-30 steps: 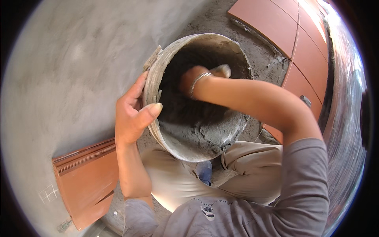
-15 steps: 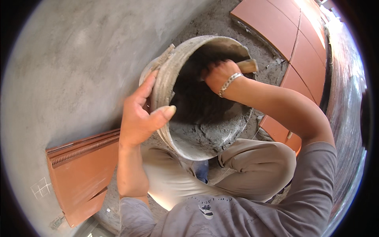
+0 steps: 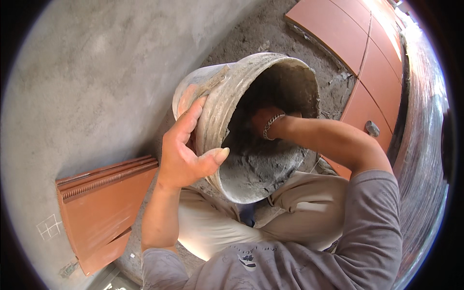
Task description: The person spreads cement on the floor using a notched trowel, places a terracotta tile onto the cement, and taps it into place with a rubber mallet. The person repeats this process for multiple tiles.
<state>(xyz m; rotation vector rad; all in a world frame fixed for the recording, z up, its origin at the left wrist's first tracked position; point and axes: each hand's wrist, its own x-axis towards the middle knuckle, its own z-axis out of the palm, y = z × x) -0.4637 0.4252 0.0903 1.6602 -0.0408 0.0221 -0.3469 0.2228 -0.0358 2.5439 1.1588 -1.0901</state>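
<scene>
A grey-white bucket (image 3: 212,123) tilts toward me above my crossed legs, its mouth facing right. Wet grey mortar (image 3: 263,176) coats the inside, and the far depth is dark. My left hand (image 3: 186,154) grips the bucket's left side, thumb over the rim and fingers along the outer wall. Deep inside the bucket is my right hand (image 3: 265,121), its fingers in shadow. Beside its wrist shows a bit of a wooden handle (image 3: 296,115); the rest of that tool is hidden in the bucket.
A grey plastered wall (image 3: 106,87) rises on the left, with reddish-brown tiles (image 3: 106,193) leaning against it. Laid tiles (image 3: 372,104) cover the right side, with a small grey cylindrical piece (image 3: 372,128) on them. Rough mortar (image 3: 241,41) lies beyond the bucket. Plastic-wrapped material (image 3: 425,130) stands far right.
The bucket has shifted slightly right and tipped, showing more of its outer side. My right hand has gone deeper inside, and the wooden handle that stuck out is now mostly hidden.
</scene>
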